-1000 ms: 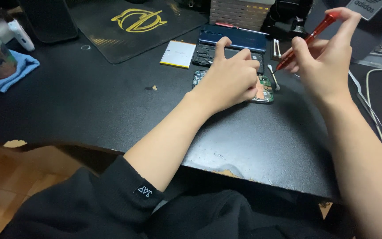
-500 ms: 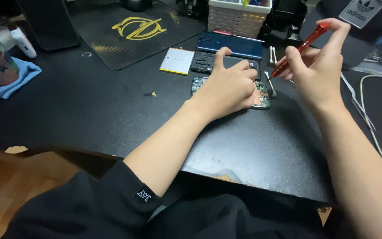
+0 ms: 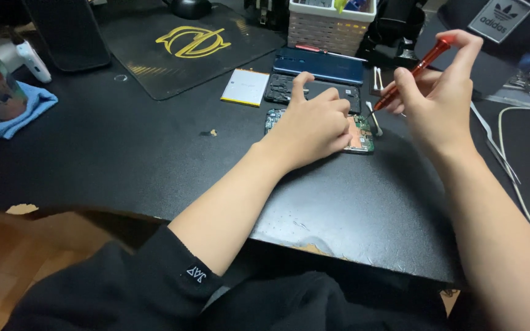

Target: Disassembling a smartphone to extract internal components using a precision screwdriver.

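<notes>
**Both hands on the opened phone: one pins it, one aims the screwdriver**

Your left hand lies flat over the opened phone, fingers curled down and pressing on it, the forefinger lifted and pointing away from you. That weight looks meant to keep the thin body from sliding on the smooth black desk while the tool works at its edge. Only the right end of the phone shows past your knuckles: green board and a copper-coloured patch.

Your right hand pinches a slim red screwdriver between thumb and fingertips, one fingertip capping the top end, a hold that would let the shaft be spun while being steadied from above. It slants down to the left, its dark tip close to the phone's upper right corner; whether it touches a screw cannot be told.

Removed parts lie in a row just beyond the phone, near at hand yet out of the working spot: a white-and-yellow battery, a black inner frame and a blue back cover. Two white cotton swabs rest beside the phone's right end. Farther off are a woven basket, a black mat with a yellow emblem, and, well to the left, a blue cloth. White cables trail along your right arm.
</notes>
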